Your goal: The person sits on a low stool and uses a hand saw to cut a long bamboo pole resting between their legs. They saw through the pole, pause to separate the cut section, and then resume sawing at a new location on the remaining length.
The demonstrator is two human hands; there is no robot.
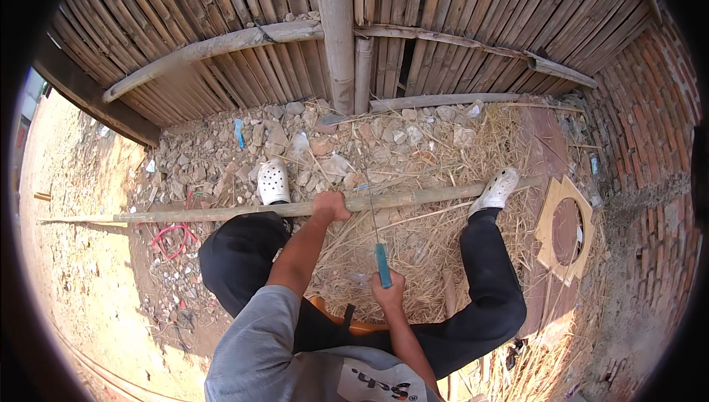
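A long bamboo pole (428,196) lies across in front of me, from the far left to beyond my right foot. My left hand (331,205) is closed around it near its middle. My right hand (388,291) grips the teal handle of a handsaw (382,263). Seen edge-on, the thin saw blade runs away from me and crosses the pole just right of my left hand. How deep the blade sits in the bamboo is too small to tell. My right white clog (499,188) rests against the pole's right part; the left clog (273,181) stands just beyond it.
A bamboo slat wall (244,70) with a thick upright post (338,33) closes the far side. A brick wall (650,173) stands right. Rubble (214,158) and straw (354,276) cover the ground. A board with a round hole (546,236) and a red cord (174,238) lie nearby.
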